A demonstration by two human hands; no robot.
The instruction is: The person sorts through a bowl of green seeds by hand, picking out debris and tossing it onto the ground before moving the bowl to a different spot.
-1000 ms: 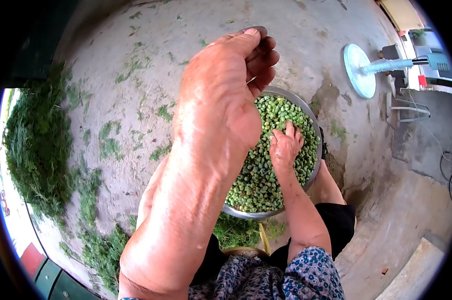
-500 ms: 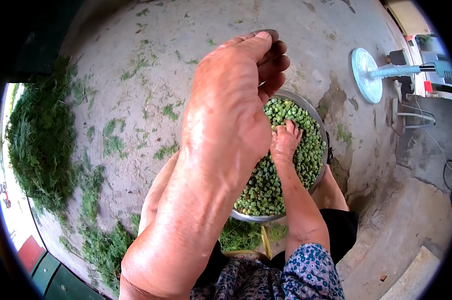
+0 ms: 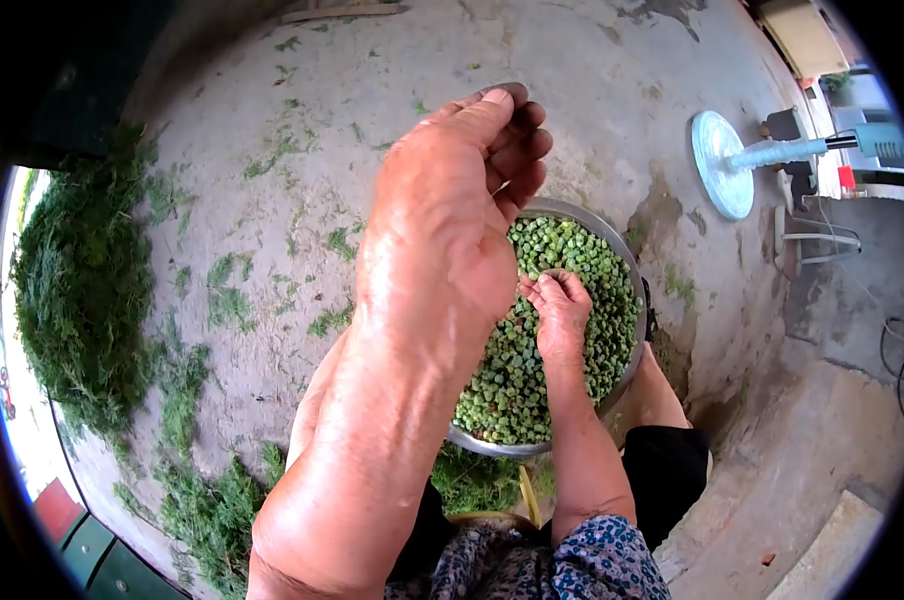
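A round metal basin (image 3: 622, 235), heaped with small green seed cones (image 3: 602, 310), sits between the person's legs. Over the cones, my right hand (image 3: 562, 305) has its thumb and fingers pinched together on what looks like one small green cone. My left hand (image 3: 452, 190) is raised close to the camera, left of the basin and covering part of its rim. Its fingers are loosely curved with gaps between them, and nothing shows in them. The left fingertips look dark and stained.
A big pile of green conifer sprigs (image 3: 82, 290) lies at the left, with more sprigs (image 3: 212, 500) scattered over the concrete floor (image 3: 302, 60). At the right stand a pale blue fan base (image 3: 722, 165) and a concrete step (image 3: 772, 430). Cables lie near the right edge.
My right hand has lifted from among the cones, its fingers now pinched. My left hand has shifted slightly left and down in view. The camera view has also moved a little.
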